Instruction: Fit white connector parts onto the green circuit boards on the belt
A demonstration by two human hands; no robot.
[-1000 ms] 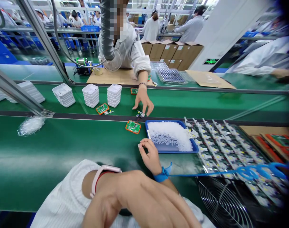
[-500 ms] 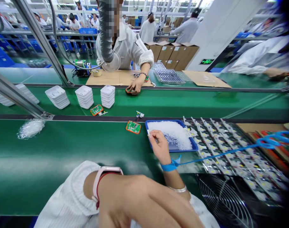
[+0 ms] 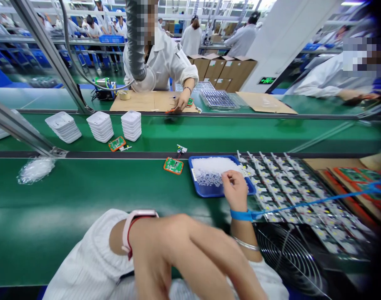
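Glossy blue plastic tray (image 3: 209, 191), translucent white plastic pellets (image 3: 214, 166), matt green belt (image 3: 84, 187)

Right hand (image 3: 235, 189) in tray (image 3: 206, 191); circuit board (image 3: 173, 165) left of tray; component sheets (image 3: 290, 183) right.

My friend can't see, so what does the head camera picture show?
The right hand, wearing a blue wrist strap, has its fingers in a blue tray of white parts on a green workbench; a green circuit board lies beside the tray.
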